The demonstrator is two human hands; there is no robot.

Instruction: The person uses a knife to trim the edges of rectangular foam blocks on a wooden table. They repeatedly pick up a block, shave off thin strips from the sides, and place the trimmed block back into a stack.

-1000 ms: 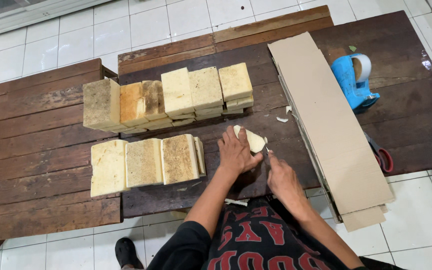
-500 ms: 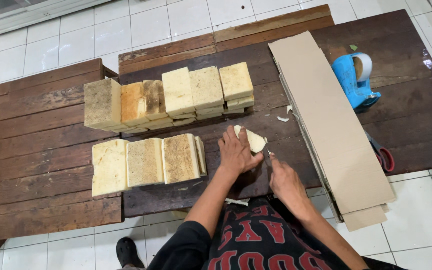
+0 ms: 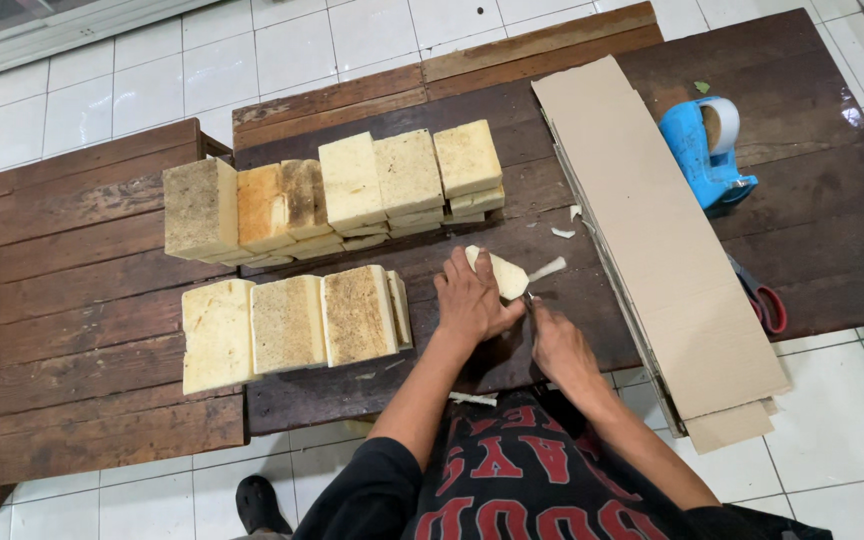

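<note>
The left hand lies palm down with its fingers wrapped over a pale, cream-coloured block, pinning it against the dark wooden tabletop; only the block's right end shows past the fingers. The right hand sits just beside it, clenched around a small tool whose thin blade reaches up to the block's edge (the handle is buried in the fist, so what kind of tool it is cannot be told). A pale sliver sticks out from the block just above the right hand, and a few small white scraps lie on the wood a little further from that hand. To the left of the left hand, close by, stands a row of yellowish blocks with rough, brown-speckled top faces, the nearest one just beside the wrist. Beyond the hands, further from the person, a longer stack of similar blocks runs across the tabletop, some of them darker and browner than the rest. To the right of the right hand lies a long pile of flat cardboard sheets, set at a slant. Past the cardboard, well apart from both hands, rest a blue tape dispenser and a pair of red-handled scissors, partly tucked under the cardboard's edge.
</note>
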